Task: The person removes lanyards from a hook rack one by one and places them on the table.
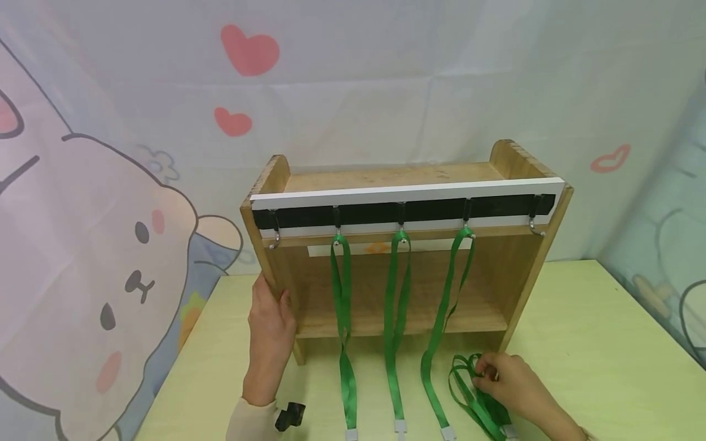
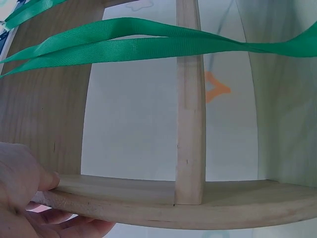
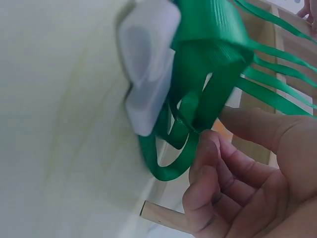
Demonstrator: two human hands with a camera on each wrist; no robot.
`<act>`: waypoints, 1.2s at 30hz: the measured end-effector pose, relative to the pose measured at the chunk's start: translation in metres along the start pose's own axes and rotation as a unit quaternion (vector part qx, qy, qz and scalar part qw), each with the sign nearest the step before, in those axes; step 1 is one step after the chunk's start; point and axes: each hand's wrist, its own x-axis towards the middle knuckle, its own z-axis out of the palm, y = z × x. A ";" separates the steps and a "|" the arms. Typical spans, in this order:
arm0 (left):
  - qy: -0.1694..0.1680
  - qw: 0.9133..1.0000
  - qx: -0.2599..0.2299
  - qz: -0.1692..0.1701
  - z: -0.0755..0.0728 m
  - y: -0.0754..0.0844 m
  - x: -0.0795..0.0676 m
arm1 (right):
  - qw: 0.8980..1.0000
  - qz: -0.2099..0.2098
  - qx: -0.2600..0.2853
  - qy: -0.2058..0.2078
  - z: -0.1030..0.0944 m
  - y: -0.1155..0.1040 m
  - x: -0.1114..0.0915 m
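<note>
My left hand [image 1: 271, 331] grips the left side panel of a small wooden shelf [image 1: 397, 327]; the left wrist view shows the thumb [image 2: 48, 179] on one face and fingers curled round the other. Three green lanyards [image 1: 343, 282] hang from the middle hooks on the shelf's front strip, white clips at their lower ends. At the lower right, my right hand [image 1: 513, 386] pinches a folded green lanyard [image 1: 467, 401] between thumb and fingertips, low by the table. Its white plastic clip [image 3: 146, 44] shows in the right wrist view.
A black-and-white strip [image 1: 432, 210] crosses the shelf's top front, with another metal hook at its left end [image 1: 274, 231] and one at its right end [image 1: 534, 223]. The shelf stands on a pale yellow-green table [image 1: 601, 331]. Behind hangs a printed cloth [image 1: 386, 79].
</note>
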 end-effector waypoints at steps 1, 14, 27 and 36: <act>0.001 1.000 0.000 0.000 0.000 0.000 0.000 | 1.000 0.002 -0.001 0.000 0.000 -0.001 0.000; -0.003 1.000 0.000 0.000 0.001 0.001 0.001 | 0.998 -0.003 -0.037 0.044 -0.011 -0.020 -0.002; -0.008 1.000 -0.006 -0.007 -0.001 0.002 0.001 | 0.984 -0.049 -0.044 0.166 -0.029 -0.056 -0.005; -0.009 1.000 -0.004 0.003 -0.003 0.001 0.001 | 0.959 -0.143 -0.039 0.243 -0.033 -0.068 -0.001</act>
